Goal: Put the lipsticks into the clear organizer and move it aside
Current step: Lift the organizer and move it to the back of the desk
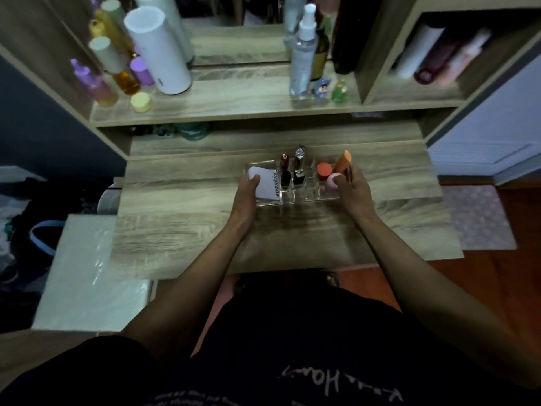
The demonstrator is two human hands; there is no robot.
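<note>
Clasping the clear organizer from both ends, the left hand and right hand hold it on the wood-grain desk. Dark lipsticks stand upright in its middle cells; a white box reads "skin".

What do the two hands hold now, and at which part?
Both hold the clear organizer by its ends: the left hand at the left end, the right hand at the right end.
</note>
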